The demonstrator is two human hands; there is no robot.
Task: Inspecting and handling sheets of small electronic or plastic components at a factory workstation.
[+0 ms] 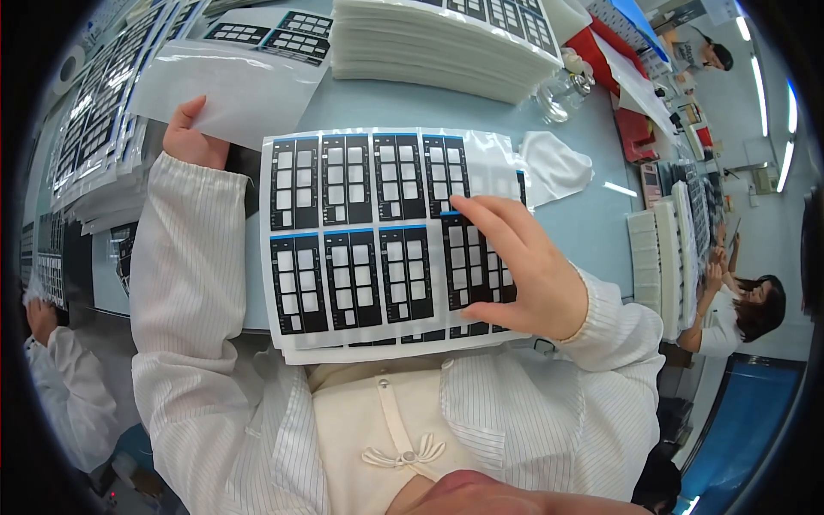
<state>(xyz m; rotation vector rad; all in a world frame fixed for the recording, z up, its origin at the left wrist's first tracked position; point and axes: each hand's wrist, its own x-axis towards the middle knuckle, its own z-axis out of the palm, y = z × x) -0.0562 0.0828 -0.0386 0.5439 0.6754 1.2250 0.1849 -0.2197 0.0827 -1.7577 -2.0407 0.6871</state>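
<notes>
A stack of printed sheets [354,230] lies in front of me, with rows of black panels, white windows and blue top edges. My right hand [536,270] rests on the right part of the top sheet, its thumb and fingers spread apart. There the panels look partly hazy, and some are hidden under the hand. At the upper left, my left hand [196,137] pinches the lower left edge of a translucent white sheet [245,94], thumb on top and the other fingers mostly beneath. Another printed sheet [296,39] shows beyond it.
A tall pile of sheets [429,51] stands at the back, and more piles [99,129] at the left. Near the right are a glass jar [565,94], a white cloth [556,165] and a red box [614,51]. Other people [734,318] sit farther off.
</notes>
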